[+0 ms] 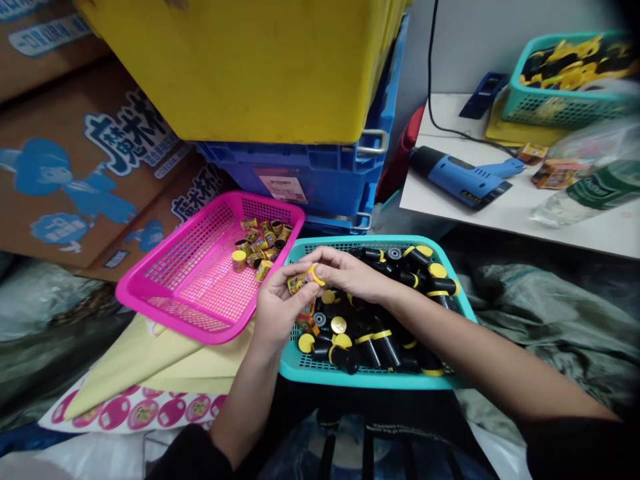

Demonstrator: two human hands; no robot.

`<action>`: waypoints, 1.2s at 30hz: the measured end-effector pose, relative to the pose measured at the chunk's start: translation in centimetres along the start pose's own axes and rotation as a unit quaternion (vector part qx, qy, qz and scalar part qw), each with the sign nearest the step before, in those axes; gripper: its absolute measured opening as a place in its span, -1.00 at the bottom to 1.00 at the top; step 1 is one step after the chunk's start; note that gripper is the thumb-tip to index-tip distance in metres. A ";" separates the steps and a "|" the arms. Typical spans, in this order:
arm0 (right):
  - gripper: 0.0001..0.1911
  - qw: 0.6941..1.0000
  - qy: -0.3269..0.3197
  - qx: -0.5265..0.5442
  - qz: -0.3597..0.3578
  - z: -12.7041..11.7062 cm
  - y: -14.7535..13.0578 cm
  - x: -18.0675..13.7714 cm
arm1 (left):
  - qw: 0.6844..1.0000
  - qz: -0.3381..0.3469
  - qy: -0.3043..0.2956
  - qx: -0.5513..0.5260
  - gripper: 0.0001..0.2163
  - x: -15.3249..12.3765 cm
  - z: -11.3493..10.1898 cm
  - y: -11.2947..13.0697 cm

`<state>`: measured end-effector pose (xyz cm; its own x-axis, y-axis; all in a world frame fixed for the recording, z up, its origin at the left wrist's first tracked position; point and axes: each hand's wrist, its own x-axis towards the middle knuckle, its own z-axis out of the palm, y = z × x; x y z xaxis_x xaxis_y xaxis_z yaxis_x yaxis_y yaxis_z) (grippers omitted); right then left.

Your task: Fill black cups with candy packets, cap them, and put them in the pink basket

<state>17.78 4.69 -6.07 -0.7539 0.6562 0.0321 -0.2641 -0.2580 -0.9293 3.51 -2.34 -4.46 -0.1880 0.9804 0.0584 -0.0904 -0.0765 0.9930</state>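
A small canister (299,283) with a colourful printed wrap and a yellow top is held between both hands. My left hand (273,310) is closed around its body. At the yellow end, the thumb and fingers of my right hand (350,272) pinch it. Under my hands stands a teal basket (375,380) full of black canisters (387,350) with yellow caps. An orange printed piece (306,320) lies in it, partly covered by my left hand. To the left, a pink basket (133,293) contains several wrapped yellow canisters (239,261).
A yellow bin (240,73) sits on blue crates (320,173) ahead. Cardboard boxes (65,167) stack up at left. On the white table (550,223) are a blue heat gun (457,177), a clear bottle (595,190) and another teal basket (550,107) with yellow and black parts.
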 end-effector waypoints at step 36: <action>-0.45 0.940 0.105 -0.325 -0.014 1.4 -2.0 2.7 | 0.994 -0.086 0.056 -0.030 -0.50 2.5 -3.0 1.0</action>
<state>15.42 5.97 -3.58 -0.5989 0.7992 0.0507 0.1926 0.2052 -0.9596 0.01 -0.50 -3.60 -0.2728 0.9536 -0.1274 -0.1877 0.0771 0.9792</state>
